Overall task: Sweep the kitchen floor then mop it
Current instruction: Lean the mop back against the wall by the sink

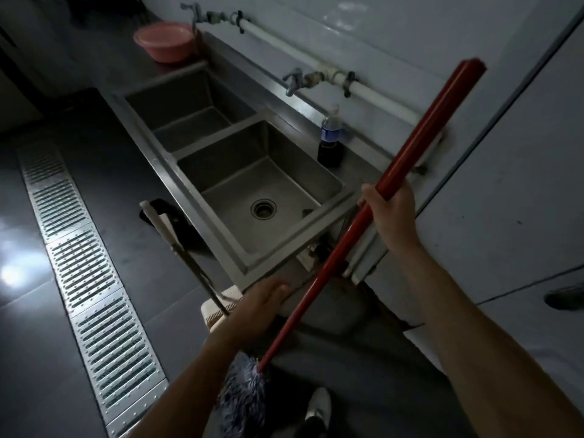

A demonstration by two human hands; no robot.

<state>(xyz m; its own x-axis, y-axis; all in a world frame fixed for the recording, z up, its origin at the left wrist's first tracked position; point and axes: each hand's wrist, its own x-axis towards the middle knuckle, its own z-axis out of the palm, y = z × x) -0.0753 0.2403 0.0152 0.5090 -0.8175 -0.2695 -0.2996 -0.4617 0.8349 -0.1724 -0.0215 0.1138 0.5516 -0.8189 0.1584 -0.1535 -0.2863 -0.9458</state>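
Dim kitchen, by sink (215, 137) corner: right hand (390, 210) clenched round mop handle (333, 260), left hand (262, 300) straight-fingered, near it.

Glossy red mop handle (407, 153) catching light; fluffy grey-blue yarn mop head (243, 390); brushed stainless-steel double sink (240, 172), dull sheen; smooth pink plastic basin (164, 41); ribbed metal floor grate (91, 289), shiny.

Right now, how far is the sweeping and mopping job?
Sweeping seems finished: the dustpan stands by the sink. In hand: the right hand grips the red mop handle, with the mop head low and the left hand close beside. Mopping remains; the floor does not look clearly wet.
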